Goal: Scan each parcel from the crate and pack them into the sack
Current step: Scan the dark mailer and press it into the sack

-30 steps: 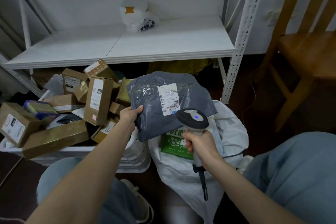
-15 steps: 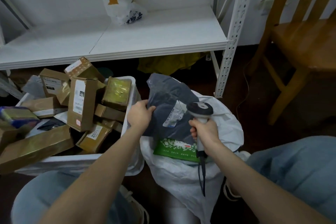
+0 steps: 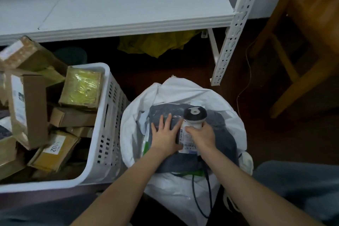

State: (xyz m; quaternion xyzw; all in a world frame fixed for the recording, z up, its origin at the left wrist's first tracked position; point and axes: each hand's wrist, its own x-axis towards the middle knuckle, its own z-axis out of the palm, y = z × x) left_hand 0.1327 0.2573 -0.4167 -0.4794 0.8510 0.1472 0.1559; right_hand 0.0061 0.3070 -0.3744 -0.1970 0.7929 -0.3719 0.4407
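Observation:
A grey plastic parcel with a white barcode label lies flat in the mouth of the white sack. My left hand presses down on it with straight, spread fingers. My right hand grips the handle of the white barcode scanner, whose dark head points up, right above the parcel's label. A green packet shows at the parcel's edges underneath. The white slotted crate at the left holds several brown cardboard parcels.
A white metal shelf runs across the top, its perforated post standing just behind the sack. A wooden chair is at the right. Yellow cloth lies under the shelf. My knees in jeans frame the bottom.
The grey parcel went from being held up in my left hand down into the sack. My left hand let go of its edge and now lies flat on it. The view tilted downward.

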